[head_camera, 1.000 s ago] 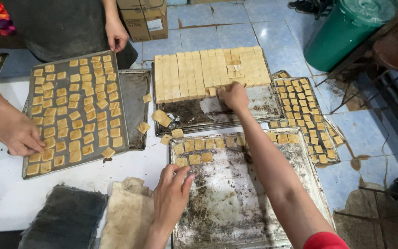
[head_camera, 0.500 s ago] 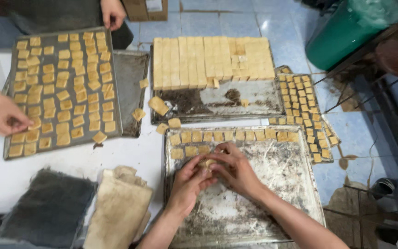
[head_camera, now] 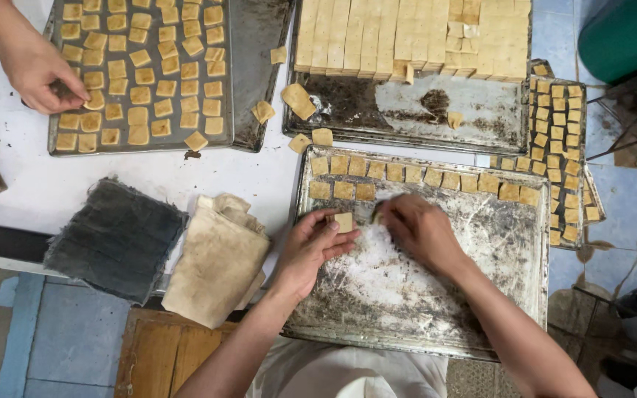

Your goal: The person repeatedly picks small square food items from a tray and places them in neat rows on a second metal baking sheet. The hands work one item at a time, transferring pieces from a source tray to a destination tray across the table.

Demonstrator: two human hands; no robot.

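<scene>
Over the tray, left hand pinches dough square

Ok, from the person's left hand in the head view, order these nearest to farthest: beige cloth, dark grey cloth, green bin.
From the left hand, which holds a dough square:
1. Beige cloth, just to its left at the table edge.
2. Dark grey cloth, further left, beyond the beige one.
3. Green bin, far off at the top right, on the floor.
</scene>
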